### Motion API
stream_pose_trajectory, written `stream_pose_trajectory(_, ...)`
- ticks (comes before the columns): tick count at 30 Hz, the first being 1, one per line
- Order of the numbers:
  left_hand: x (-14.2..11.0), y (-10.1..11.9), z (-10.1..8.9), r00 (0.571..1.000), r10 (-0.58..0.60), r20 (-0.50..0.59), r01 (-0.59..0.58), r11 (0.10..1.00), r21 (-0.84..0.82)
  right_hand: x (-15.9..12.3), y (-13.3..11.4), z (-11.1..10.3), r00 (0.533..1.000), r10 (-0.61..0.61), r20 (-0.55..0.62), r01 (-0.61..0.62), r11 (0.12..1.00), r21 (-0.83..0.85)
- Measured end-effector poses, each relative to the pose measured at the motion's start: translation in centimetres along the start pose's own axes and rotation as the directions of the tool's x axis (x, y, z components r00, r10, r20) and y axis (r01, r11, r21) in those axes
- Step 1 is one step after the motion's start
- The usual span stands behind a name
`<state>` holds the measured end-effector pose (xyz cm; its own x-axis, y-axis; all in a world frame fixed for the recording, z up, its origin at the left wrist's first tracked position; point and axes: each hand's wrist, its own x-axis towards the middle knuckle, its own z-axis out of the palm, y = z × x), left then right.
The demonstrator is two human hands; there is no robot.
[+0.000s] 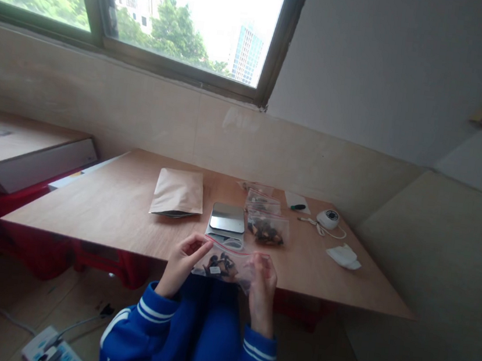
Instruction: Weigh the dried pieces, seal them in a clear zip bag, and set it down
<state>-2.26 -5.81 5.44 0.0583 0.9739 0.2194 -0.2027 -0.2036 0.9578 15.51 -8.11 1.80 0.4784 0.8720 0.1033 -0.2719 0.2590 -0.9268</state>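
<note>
Blue sleeves [138,332] reach to the left hand [180,264] and right hand [262,285], fingers pinching the clear zip bag [222,267] by its top, just nearer than the scale [227,220]. Holding seems the step; moving it calls for tight pinches.

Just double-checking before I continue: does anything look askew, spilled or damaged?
No spill or damage shows around the held zip bag. Slightly untidy: a crumpled white item on the right of the table, and a power strip on the floor with trailing cables.
</note>
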Motion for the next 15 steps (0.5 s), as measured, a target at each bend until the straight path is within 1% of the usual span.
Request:
stream_pose_trajectory(3, 0.0, -0.2, -0.1, 1.000, 0.011, -0.009, -0.011, 1.000, 0.018, 0.0, 0.1, 0.0, 0.992, 0.040, 0.123, -0.049, 0.996, 0.074)
stream_pose_trajectory(5, -0.1, -0.3, -0.1, 0.999, 0.032, -0.033, -0.031, 0.999, 0.025, 0.0, 0.3, 0.1, 0.972, 0.086, 0.217, -0.108, 0.990, 0.093)
stream_pose_trajectory(6, -0.1, -0.3, -0.1, 0.998, 0.043, -0.048, -0.042, 0.999, 0.028, 0.0, 0.4, 0.1, 0.964, 0.106, 0.244, -0.131, 0.987, 0.091)
stream_pose_trajectory(8, -0.2, -0.2, -0.2, 0.994, 0.063, -0.085, -0.060, 0.998, 0.036, 0.0, 0.8, 0.1, 0.963, 0.124, 0.238, -0.144, 0.987, 0.068)
stream_pose_trajectory(12, -0.2, -0.2, -0.3, 0.986, 0.073, -0.148, -0.064, 0.996, 0.060, 0.0, 1.4, 0.1, 0.984, 0.083, 0.156, -0.085, 0.996, 0.009)
stream_pose_trajectory(15, 0.0, -0.4, -0.4, 0.988, 0.052, -0.146, -0.043, 0.997, 0.061, 0.0, 1.6, 0.3, 0.993, 0.052, 0.101, -0.048, 0.998, -0.039)
